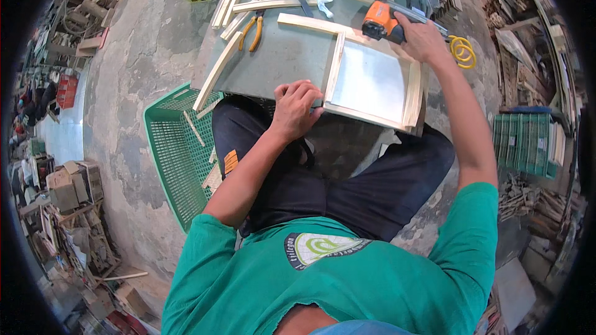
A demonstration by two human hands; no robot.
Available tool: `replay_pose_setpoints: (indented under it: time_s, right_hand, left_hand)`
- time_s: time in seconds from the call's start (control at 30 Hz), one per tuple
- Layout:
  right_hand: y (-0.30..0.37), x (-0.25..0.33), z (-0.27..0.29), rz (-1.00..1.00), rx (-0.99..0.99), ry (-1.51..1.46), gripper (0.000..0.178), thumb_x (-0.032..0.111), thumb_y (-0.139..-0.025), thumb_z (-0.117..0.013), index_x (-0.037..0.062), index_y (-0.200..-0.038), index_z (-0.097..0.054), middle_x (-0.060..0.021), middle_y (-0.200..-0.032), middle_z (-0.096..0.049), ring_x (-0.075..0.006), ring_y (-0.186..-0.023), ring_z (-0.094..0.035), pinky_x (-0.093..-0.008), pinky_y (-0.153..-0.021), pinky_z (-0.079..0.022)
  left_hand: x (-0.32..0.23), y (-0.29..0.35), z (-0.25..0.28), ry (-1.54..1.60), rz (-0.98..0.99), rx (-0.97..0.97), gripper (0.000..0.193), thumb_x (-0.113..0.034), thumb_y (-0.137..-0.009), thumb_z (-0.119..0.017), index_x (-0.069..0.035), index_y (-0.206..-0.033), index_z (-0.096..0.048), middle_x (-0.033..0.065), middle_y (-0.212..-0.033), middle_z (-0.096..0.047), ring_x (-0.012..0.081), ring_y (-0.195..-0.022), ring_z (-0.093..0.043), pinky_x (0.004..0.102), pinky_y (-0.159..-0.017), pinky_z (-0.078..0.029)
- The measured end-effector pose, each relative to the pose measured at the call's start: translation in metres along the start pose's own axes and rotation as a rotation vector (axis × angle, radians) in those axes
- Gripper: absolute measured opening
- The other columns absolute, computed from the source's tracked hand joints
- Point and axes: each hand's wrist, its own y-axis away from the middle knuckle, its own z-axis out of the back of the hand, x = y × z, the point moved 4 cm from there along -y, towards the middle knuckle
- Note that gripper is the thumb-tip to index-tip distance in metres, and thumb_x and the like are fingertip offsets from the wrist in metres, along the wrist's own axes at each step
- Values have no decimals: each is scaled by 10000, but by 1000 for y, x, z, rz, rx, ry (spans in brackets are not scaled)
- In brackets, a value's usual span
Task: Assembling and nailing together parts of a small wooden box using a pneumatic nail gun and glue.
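While the right grip point(423, 38) holds the nailer point(379, 20), the frame point(336, 68) lies bodyward.

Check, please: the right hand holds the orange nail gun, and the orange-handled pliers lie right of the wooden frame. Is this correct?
No: in the head view, the orange-handled pliers lie left of the wooden frame. The right hand does hold the nail gun.

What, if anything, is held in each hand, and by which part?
The right hand grips the orange power tool by its handle; whether the left hand holds anything cannot be told.
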Motion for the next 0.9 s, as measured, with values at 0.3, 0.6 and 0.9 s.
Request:
replay_pose_setpoints:
  time_s: [0.3,0.6,0.9]
  right_hand:
    - [213,55,88,-153,-144,-253,946,132,-813,-792,164,-1638,-331,-224,-1053,-734,-432,-982,-709,-524,-836,-567]
    - [304,208,19,80,-92,-403,995,180,-720,-882,84,-1596,-420,-91,-948,-681,-308,-807,-706,-438,-748,-585]
    - [267,232,-45,162,-123,-318,899,121,-750,-801,72,-1575,-447,-78,-846,-657,-302,-749,-694,-426,-708,-566]
  left_hand:
    - [5,-4,1,-92,-54,-36,712,-236,-735,-882,-175,-1371,-567,27,-1207,-640,214,-1210,-604,432,-988,-362]
    - [13,-19,-5,-67,-207,-23,921,-259,-787,-832,-248,-1610,-418,23,-1342,-648,230,-1211,-612,458,-980,-382]
    - [12,-17,-6,-95,-244,-52,857,-261,-785,-830,-329,-1567,-487,-2,-1340,-655,236,-1186,-616,455,-918,-385]
